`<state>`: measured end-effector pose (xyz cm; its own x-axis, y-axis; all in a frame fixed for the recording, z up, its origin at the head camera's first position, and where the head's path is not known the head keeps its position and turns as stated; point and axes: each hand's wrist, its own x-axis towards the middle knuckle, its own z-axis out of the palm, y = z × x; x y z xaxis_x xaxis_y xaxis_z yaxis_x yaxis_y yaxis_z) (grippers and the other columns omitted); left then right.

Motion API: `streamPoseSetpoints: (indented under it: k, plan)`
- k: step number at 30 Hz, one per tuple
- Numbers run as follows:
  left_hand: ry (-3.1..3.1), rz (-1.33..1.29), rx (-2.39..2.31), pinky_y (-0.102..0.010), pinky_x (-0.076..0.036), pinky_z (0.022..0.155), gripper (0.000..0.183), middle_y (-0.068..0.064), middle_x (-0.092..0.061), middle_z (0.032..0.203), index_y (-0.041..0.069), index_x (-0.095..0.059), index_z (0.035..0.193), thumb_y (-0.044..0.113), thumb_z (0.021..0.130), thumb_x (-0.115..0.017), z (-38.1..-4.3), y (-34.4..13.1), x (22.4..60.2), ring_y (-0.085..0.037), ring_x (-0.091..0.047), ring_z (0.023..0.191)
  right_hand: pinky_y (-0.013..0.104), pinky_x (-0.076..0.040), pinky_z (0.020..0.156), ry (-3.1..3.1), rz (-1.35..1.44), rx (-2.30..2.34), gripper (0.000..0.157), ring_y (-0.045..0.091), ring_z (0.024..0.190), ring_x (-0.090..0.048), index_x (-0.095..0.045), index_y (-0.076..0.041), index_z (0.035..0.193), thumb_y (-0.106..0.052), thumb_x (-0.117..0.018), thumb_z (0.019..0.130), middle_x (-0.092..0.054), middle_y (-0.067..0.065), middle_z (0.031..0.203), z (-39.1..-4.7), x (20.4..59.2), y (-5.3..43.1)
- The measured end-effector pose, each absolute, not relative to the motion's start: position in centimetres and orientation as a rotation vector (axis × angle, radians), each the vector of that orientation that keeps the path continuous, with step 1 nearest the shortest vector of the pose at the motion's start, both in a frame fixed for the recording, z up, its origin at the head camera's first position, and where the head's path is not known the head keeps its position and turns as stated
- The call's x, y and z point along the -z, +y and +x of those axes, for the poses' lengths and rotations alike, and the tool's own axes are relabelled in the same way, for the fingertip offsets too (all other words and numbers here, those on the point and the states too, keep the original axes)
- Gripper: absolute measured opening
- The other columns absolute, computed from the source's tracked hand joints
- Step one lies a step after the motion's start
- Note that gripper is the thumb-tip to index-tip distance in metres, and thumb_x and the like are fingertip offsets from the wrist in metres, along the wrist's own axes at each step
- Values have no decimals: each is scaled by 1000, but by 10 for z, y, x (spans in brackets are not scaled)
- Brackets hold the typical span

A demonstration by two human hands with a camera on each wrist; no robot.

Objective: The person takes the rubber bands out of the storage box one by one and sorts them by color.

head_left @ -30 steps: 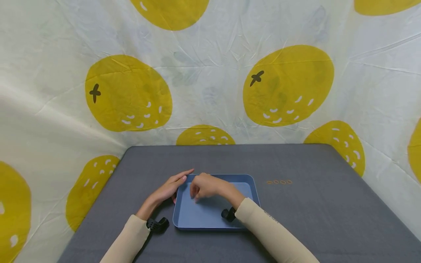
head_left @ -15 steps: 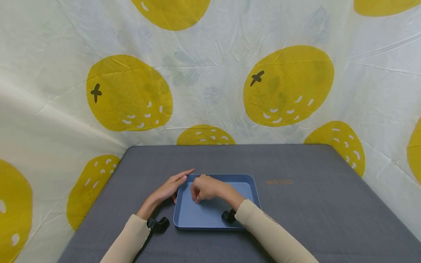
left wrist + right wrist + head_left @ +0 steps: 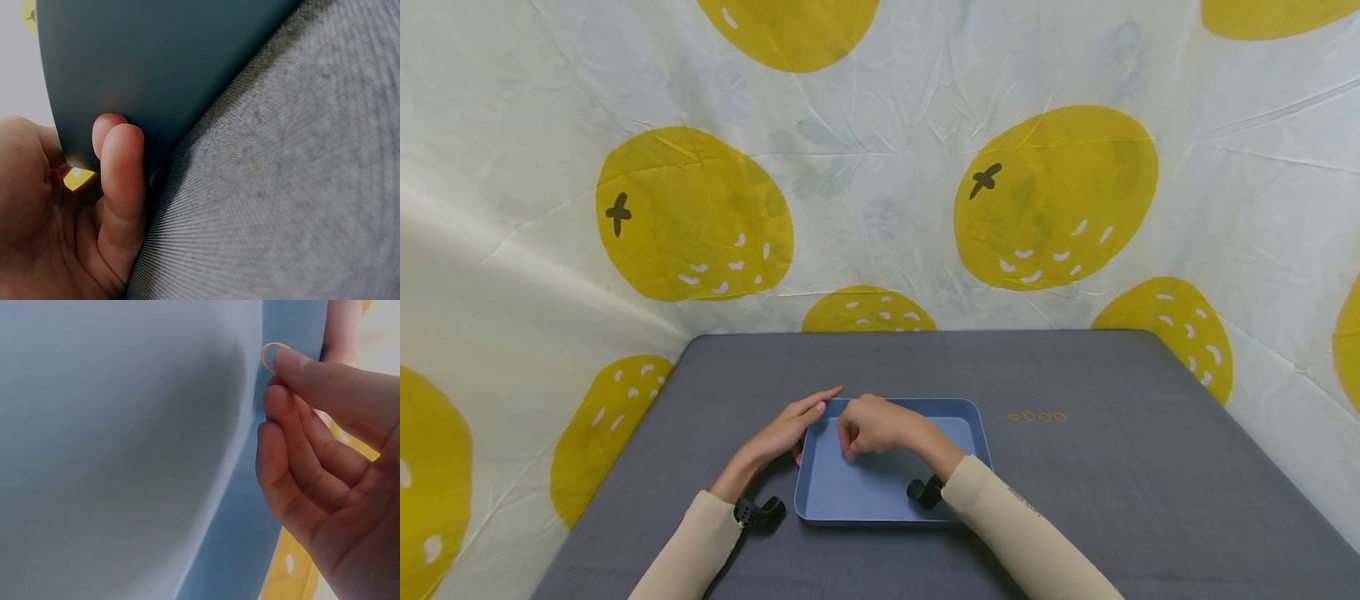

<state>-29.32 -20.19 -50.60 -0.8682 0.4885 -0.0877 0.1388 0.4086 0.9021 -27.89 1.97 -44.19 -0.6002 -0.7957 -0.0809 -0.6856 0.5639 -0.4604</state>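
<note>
A small, thin orange rubber band is pinched between the thumb and a fingertip of my right hand, above the left part of the blue tray. In the right wrist view its loop stands out past the thumb tip, and the other fingers are curled in. My left hand holds the tray at its far left corner, the thumb at the rim and the index finger pointing forward. In the left wrist view, two fingertips press the tray's outer wall.
Several more orange rubber bands lie in a row on the grey tablecloth, right of the tray. A white curtain with yellow fruit prints hangs behind the table. Black wrist cameras sit on both wrists.
My right hand shifts very slightly within the tray, and the rubber band is now hidden by the fingers in the head view. The left hand and the row of bands stay put.
</note>
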Motion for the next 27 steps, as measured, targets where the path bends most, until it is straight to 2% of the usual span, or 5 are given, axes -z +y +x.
streamPoseSetpoints:
  k: [4, 11, 17, 22, 27]
  plan:
    - [2340, 529, -1439, -42, -51, 41, 43, -5, -36, 151, 41, -36, 146, 45, 104, -35, -293, -202, 507, -18, -51, 44, 18, -46, 56, 2540, -1234, 561, 13, 3, 60, -55, -70, -22, 72, -15, -78, 81, -61, -13, 66, -277, 437, 25]
    - [2336, 542, -1440, -47, -51, 42, 42, -6, -36, 151, 41, -36, 147, 42, 105, -33, -293, -202, 507, -20, -52, 41, 18, -47, 56, 2574, -1237, 594, 10, 4, 60, -54, -72, -19, 74, -16, -76, 83, -62, -11, 68, -275, 428, 38]
    - [2328, 532, -1443, -44, -51, 41, 43, -9, -39, 149, 37, -35, 148, 42, 105, -34, -293, -200, 506, -19, -52, 42, 18, -49, 60, 2590, -1197, 641, 10, 3, 63, -56, -71, -19, 74, -16, -76, 83, -63, -13, 69, -271, 416, 52]
    - [2331, 522, -1444, -41, -51, 41, 43, -8, -40, 148, 39, -36, 147, 42, 104, -34, -293, -200, 506, -19, -52, 43, 19, -51, 62, 2593, -1148, 692, 10, 2, 65, -59, -71, -19, 75, -17, -76, 83, -65, -12, 71, -268, 411, 66]
    - [2335, 543, -1449, -43, -51, 41, 43, -9, -38, 149, 37, -35, 148, 41, 105, -34, -292, -200, 506, -19, -54, 44, 20, -51, 62, 2595, -1129, 728, 8, 2, 66, -60, -71, -20, 77, -19, -76, 84, -67, -12, 73, -266, 409, 80]
